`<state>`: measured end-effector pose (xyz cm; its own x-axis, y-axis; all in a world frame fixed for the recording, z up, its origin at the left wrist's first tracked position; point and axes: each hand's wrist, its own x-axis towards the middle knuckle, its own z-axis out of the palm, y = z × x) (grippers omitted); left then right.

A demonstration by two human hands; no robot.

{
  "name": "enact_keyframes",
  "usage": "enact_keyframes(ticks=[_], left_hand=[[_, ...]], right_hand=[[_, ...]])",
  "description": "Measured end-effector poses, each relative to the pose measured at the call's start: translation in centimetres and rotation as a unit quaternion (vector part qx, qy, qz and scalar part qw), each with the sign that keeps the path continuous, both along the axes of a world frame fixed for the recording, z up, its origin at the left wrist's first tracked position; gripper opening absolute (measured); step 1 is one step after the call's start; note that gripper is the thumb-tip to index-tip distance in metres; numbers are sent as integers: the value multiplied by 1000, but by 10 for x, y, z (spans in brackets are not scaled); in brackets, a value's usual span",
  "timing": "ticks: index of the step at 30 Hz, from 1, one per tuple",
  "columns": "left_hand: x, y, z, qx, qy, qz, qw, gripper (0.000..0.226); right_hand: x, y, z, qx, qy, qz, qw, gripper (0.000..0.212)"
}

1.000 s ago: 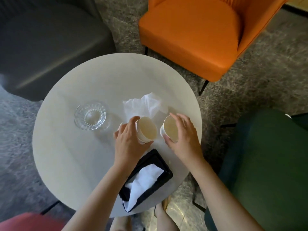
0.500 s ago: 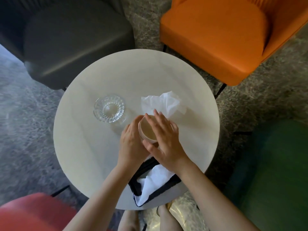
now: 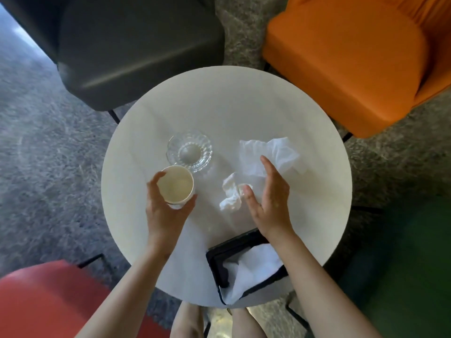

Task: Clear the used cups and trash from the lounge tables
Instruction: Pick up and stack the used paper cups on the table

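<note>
No text, label, brand, number or sign could be read anywhere in the view. No legible marking was seen on the paper cup (image 3: 174, 189), whose plain inside and rim were shown, and none was made out on the black tissue box (image 3: 219, 267).

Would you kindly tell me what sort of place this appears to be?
Probably a lounge or café seating area: a small round table ringed by an orange chair, a grey chair and others, on carpet, with a tissue box on it.
</note>
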<state>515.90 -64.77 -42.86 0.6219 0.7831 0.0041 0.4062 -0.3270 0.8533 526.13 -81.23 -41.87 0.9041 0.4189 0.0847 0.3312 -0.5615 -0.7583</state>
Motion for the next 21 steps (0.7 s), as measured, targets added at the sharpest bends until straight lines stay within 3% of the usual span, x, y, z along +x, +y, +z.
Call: enact_keyframes(ticks=[4,7,13,16,18,21], left_hand=[[-2,1,-4,-15,6,-27,1000,89],[-3,-1,2,68,7,-52,996,102],[13,-11,37,251,-94,-65,961,64],[25,-23,46,304,-118,-96,940,51],[30,-33,47,311,-119,-121,935,47],[38,-48,41,274,-126,-184,936,40]], right_hand=[[8,-2,-10,-24,-12,-4,1000,57],[11,-2,-14,-84,-30,49,995,48],[8,17,-26,-255,-6,199,946,33],[9,18,-23,-222,23,200,954,20],[14,12,-15,-146,1,187,971,17],[34,4,0,-42,-54,56,996,40]])
